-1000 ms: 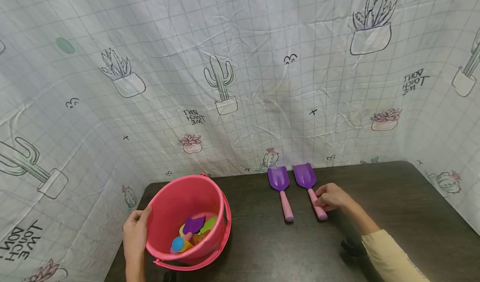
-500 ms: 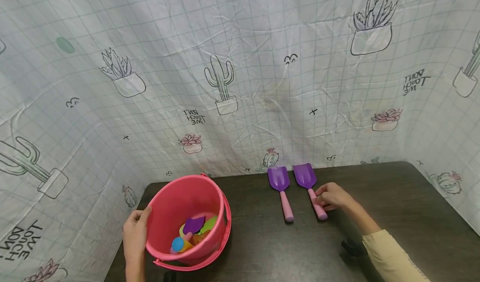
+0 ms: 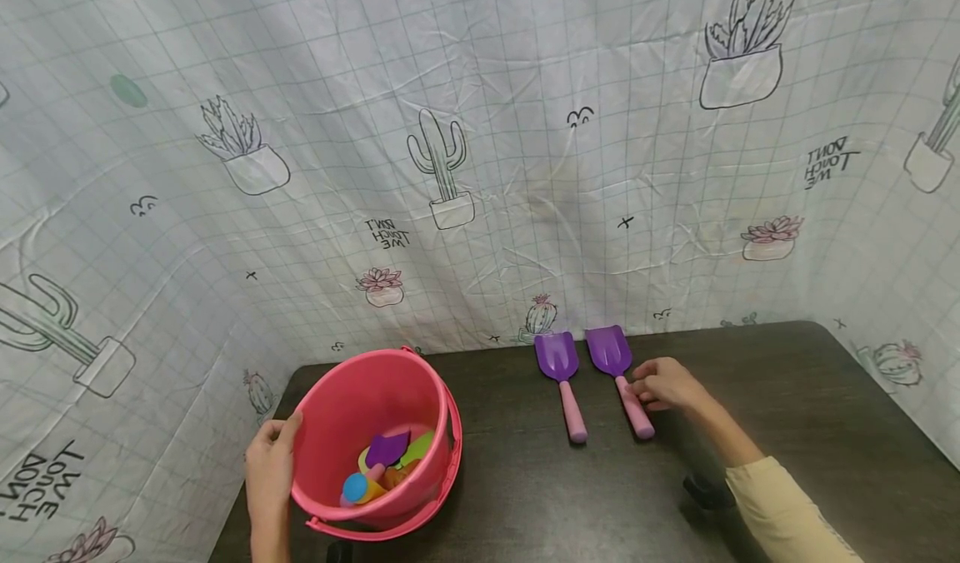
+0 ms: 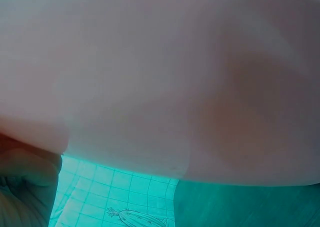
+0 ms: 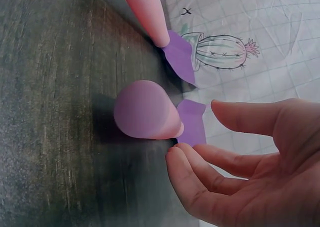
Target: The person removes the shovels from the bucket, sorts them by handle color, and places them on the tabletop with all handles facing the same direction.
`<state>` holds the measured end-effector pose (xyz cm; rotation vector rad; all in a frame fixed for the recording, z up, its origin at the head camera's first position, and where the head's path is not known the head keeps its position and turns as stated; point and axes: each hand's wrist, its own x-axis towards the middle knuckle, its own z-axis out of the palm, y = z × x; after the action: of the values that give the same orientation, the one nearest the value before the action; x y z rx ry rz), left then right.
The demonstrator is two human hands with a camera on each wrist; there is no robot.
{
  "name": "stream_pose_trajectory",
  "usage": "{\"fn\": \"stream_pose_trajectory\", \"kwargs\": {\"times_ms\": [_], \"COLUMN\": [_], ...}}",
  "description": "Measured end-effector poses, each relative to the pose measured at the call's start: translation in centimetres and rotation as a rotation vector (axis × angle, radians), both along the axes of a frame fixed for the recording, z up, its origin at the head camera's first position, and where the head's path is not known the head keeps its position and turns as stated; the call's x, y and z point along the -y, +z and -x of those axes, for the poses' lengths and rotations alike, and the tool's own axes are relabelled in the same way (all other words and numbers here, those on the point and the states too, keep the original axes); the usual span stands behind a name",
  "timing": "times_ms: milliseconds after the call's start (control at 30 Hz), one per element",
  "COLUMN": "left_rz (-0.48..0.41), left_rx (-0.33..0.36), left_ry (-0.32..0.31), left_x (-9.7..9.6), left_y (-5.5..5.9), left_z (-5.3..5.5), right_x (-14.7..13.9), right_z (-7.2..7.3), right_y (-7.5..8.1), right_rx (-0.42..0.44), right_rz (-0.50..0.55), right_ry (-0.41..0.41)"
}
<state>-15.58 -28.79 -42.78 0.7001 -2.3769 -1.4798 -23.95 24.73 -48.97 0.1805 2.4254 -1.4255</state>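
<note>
- Pink bucket (image 3: 358, 403): on the dark table (image 3: 510, 488), coloured toys (image 3: 363, 489) inside.
- Left hand (image 3: 270, 463): fingers and thumb closed over the bucket's left rim.
- Right hand (image 3: 666, 384): thumb and loosely bent fingers parted, nothing held; just beside the right shovel (image 3: 620, 379)'s pink handle.
- Left shovel (image 3: 565, 384): purple blade, pink handle; lies on the table between bucket and right shovel.

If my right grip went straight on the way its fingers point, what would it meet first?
Most likely the pink handle of the nearer purple shovel; the right grip is right beside it, though whether the fingertips touch it is hard to tell.
</note>
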Motion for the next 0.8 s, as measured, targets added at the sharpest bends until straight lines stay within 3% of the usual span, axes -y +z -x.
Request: {"fn": "stream_pose_trajectory", "kwargs": {"times_ms": [800], "left_rz": [-0.006], "left_rx": [0.0], "left_ry": [0.003], "left_x": [0.0], "left_y": [0.0], "left_z": [0.0], "right_x": [0.9], "right_z": [-0.3], "right_y": [1.7], "right_rx": [-0.073], "right_rz": [0.021], "right_ry": [-0.015]}}
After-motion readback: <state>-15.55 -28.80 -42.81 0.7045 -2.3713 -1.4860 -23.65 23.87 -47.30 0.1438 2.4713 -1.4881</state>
